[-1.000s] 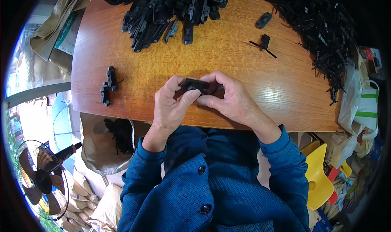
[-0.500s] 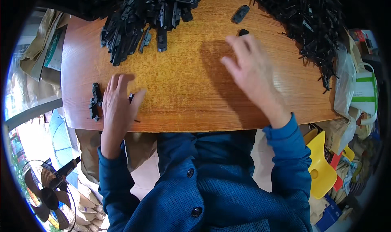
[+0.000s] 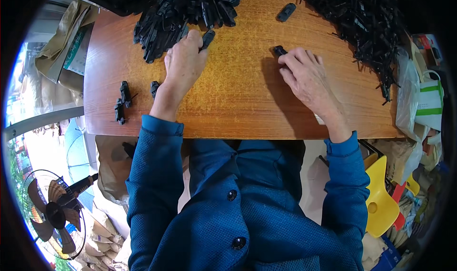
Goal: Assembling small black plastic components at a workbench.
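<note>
My left hand (image 3: 183, 64) reaches to the near edge of a heap of black plastic parts (image 3: 164, 30). Its fingers close on an elongated black plastic part (image 3: 207, 39) at the heap's right side; the fingertips are partly hidden. On the right, my right hand (image 3: 307, 78) pinches a small black plastic piece (image 3: 279, 50) just above or on the table. Another oblong dark part (image 3: 286, 12) lies farther back. Near the table's left side rest two dark assembled-looking pieces (image 3: 122, 102), and one more dark piece (image 3: 154, 88) sits beside my left wrist.
A big pile of thin black parts (image 3: 364, 25) covers the back right of the wooden table (image 3: 238, 95). Clear plastic sheeting (image 3: 406, 90) hangs at the right edge. A yellow chair (image 3: 383, 204) stands right, a fan (image 3: 56, 214) lower left, brown paper (image 3: 57, 47) at left.
My left hand has moved from the near left up to the heap and closed on a part. My right hand has picked up the small black piece and come slightly nearer. The view has shifted slightly.
</note>
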`<state>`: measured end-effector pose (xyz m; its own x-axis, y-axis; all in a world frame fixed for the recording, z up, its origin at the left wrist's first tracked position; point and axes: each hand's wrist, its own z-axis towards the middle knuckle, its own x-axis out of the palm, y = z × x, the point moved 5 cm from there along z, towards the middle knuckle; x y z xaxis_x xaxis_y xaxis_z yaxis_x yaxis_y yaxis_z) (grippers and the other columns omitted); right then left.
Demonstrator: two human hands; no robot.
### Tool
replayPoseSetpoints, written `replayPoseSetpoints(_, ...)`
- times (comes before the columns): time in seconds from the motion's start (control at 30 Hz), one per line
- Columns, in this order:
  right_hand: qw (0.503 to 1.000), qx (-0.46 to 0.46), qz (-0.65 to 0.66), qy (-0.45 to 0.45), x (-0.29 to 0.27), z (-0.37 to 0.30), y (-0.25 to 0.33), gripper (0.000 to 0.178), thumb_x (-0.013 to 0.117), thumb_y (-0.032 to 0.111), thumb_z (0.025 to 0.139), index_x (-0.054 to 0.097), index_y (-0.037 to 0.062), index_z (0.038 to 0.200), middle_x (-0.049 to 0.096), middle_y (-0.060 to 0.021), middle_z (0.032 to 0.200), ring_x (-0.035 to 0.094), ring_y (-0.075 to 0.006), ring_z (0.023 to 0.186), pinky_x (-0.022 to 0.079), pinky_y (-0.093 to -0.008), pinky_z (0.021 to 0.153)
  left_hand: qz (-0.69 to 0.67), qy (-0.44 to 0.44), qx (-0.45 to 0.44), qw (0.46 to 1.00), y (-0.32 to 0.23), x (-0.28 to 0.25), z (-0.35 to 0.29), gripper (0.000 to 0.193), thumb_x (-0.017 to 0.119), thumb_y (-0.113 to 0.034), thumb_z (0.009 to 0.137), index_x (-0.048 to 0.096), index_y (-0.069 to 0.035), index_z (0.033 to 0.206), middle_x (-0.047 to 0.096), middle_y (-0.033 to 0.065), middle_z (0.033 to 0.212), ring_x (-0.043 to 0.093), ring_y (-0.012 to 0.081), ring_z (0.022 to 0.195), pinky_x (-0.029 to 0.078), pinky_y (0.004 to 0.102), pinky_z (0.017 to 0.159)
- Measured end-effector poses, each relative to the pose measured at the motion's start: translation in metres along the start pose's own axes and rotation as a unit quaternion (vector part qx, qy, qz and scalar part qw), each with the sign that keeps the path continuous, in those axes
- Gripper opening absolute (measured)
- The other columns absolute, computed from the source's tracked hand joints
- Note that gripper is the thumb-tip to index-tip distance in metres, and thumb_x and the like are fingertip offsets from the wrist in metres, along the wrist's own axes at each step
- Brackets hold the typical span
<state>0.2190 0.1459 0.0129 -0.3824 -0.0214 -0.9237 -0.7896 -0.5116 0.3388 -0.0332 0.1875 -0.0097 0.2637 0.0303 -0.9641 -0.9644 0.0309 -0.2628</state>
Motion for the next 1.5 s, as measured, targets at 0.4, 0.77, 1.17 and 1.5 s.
replayPoseSetpoints(0.4,0.998,-0.064,0.012,-0.001,0.01,-0.041,0.037,0.023,0.058,0.006,0.084,0.057,0.0059,0.107,0.054,-0.0122,0.113,0.051,-0.0304,0.103,0.038,-0.041,0.09,-0.615,0.131,-0.118,0.768,0.003,0.002,-0.087,0.02,0.058,0.003,0.085,0.05,0.003,0.103,0.06,0.0093,0.091,0.062,0.0132,0.075,0.051,0.0229,0.067)
replayPoseSetpoints(0.77,0.991,0.037,-0.061,-0.111,0.025,-0.038,0.023,0.023,0.065,0.022,0.084,0.06,0.0058,0.101,0.057,-0.0088,0.109,0.054,-0.0288,0.1,0.042,-0.0408,0.083,-0.546,0.096,-0.112,0.825,-0.001,0.014,-0.107,0.016,0.052,0.002,0.088,0.054,0.004,0.104,0.064,0.0103,0.085,0.065,0.0136,0.077,0.051,0.0219,0.066)
replayPoseSetpoints(1.17,0.989,0.048,-0.059,-0.128,0.032,-0.016,0.031,0.026,0.067,0.029,0.083,0.063,0.0037,0.087,0.059,-0.0081,0.088,0.055,-0.0279,0.09,0.039,-0.0408,0.081,-0.527,0.094,-0.116,0.837,0.0,0.006,-0.112,0.022,0.049,-0.008,0.096,0.058,0.003,0.113,0.066,0.0091,0.091,0.067,0.014,0.082,0.053,0.0185,0.069)
replayPoseSetpoints(1.5,0.976,-0.14,-0.09,-0.142,0.046,-0.019,0.113,0.033,0.072,0.019,0.072,0.065,0.0042,0.1,0.058,-0.0038,0.088,0.054,-0.0208,0.093,0.038,-0.0381,0.088,-0.51,0.074,-0.097,0.852,0.003,0.007,-0.113,0.019,0.05,-0.006,0.094,0.06,0.003,0.107,0.066,0.0088,0.084,0.064,0.0133,0.071,0.053,0.0242,0.064)
